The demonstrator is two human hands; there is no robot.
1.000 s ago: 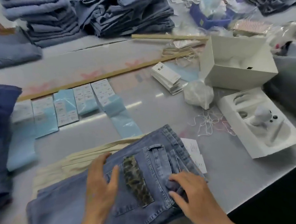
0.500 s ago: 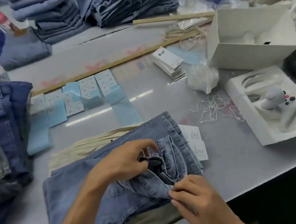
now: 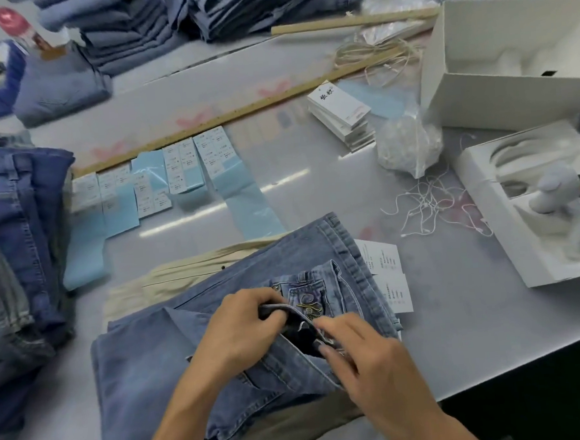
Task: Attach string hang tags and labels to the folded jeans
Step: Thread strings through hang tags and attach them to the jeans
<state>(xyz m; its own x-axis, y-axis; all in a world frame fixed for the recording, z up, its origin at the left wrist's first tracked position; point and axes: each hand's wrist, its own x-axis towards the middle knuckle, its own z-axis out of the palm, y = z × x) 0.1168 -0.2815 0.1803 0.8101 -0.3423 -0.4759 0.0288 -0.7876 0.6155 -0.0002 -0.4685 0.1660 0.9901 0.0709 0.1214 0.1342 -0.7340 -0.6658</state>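
The folded light-blue denim jeans (image 3: pixel 241 329), lying at the table's near edge, are pinched open at the waistband by the left hand (image 3: pixel 241 333) and right hand (image 3: pixel 356 352), apparently to find a loop; a loose white string (image 3: pixel 432 210) must be fetched next.

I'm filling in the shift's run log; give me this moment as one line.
left hand: grips waistband | right hand: pinches waistband | jeans: folded on table, waistband spread | string ties: loose, untouched | hang tags: stacked, untouched

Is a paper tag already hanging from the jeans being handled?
No: both hands, left hand and right hand, only grip the jeans waistband, and the tags lie stacked farther back.
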